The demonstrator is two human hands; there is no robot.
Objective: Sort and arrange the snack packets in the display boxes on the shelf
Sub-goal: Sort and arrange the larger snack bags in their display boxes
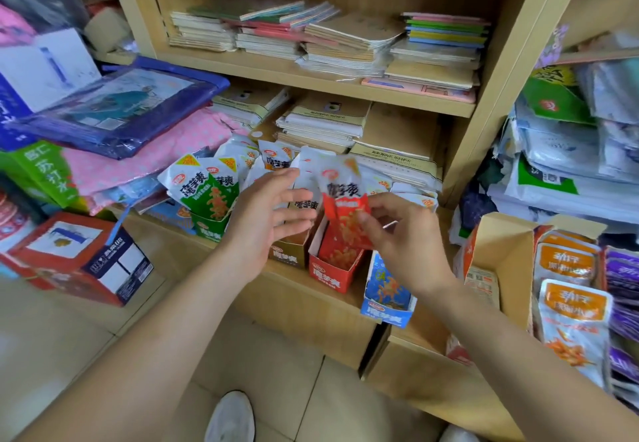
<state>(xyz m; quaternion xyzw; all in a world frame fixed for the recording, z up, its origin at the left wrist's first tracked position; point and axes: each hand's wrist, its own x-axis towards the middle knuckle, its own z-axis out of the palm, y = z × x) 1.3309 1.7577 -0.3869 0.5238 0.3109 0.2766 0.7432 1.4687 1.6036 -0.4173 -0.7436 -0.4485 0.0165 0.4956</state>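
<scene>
At lower left of the frame, a red carton (pixel 79 258) is sitting on the floor. Above it, a blue folder (pixel 117 109) is lying tilted on pink cloth (pixel 166 151).

Left of centre, green packets (pixel 204 189) are standing upright in a green box (pixel 209 227) on the shelf (pixel 304 286), fanning out above its rim.

Just right of them, the left hand (pixel 266 213) is hovering over a brown box (pixel 288 255). Its fingers are straight and slightly spread, holding nothing, and the fingertips are reaching toward white packets (pixel 307 165) leaning behind the boxes. Whether they are touching cannot be told.

At centre, a red packet (pixel 345 213) is hanging upright above a red box (pixel 332 268), which is standing just beside the brown box. The packet's lower end is lying at the box's opening. More red packets are showing inside the box.

Right of centre, the right hand (pixel 397 234) is pinching the red packet's lower right part between thumb and curled fingers.

Below that hand, a blue box (pixel 387 300) is standing at the shelf's front edge, leaning slightly.

In the upper middle, notebooks (pixel 328 37) are lying stacked on a higher shelf board.

At far right, a cardboard box (pixel 501 251) is holding orange packets (pixel 570 303), with purple packets (pixel 622 275) just beside them at the frame edge.
</scene>
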